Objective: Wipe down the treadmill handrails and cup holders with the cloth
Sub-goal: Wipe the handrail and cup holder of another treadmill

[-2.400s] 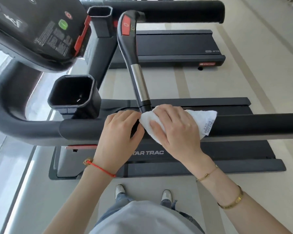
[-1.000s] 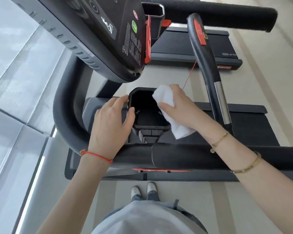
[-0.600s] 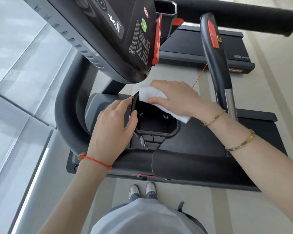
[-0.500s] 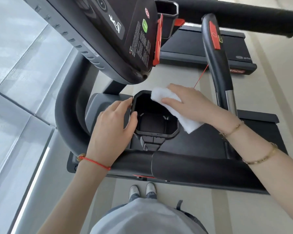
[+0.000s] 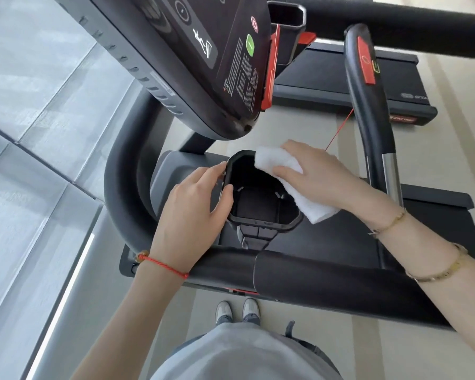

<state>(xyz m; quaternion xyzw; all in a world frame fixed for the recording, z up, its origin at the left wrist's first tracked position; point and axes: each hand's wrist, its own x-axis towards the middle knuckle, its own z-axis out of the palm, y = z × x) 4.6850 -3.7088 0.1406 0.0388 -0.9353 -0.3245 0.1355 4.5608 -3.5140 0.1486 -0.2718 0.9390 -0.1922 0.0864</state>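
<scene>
Cloth, pressed by the right hand's straight fingers, covers the right rim of the cup holder at centre frame; the left hand grips its left rim.

The cloth is plain white. The cup holder is black inside and out, with a few small pale marks on its inner walls. The handrail is matte black, and so is the upright grip, which carries a red panel near its top and a bright silver band lower down. The console is black with white print, a green oval button, a red hexagon outline and a red strip along its edge. A thin red cord runs slantwise. A red braided bracelet circles one wrist; gold bracelets circle the other. The floor is beige with paler stripes. The shoes are grey-white.
</scene>
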